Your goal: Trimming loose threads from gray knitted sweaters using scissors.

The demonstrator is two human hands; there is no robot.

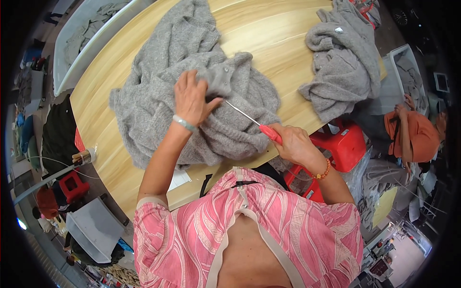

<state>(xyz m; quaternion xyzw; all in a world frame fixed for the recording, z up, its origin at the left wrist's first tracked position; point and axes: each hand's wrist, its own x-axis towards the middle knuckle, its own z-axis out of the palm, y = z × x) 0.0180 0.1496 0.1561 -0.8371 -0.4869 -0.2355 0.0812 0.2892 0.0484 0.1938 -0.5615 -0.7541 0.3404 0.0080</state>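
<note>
A rumpled grey knit cardigan (158, 91) with small buttons lies on the table in front of me. My left hand (191, 100) rests on it, thumb stretched away from the bent fingers; some fingertips are blurred. My right hand (298, 145) is closed round the red handle of a tool (270, 134) with a long, thin metal shaft. The shaft slants up and left over the knit, and its end lies close to my left thumb. What shape that tip has is hidden against the cloth.
A second grey knit garment (343, 62) lies at the table's right edge. White bins with knitwear stand at the far left (60, 72) and at the right (396, 72). Red stools (343, 146) stand beside the table. Another person in orange (415, 137) is at the right.
</note>
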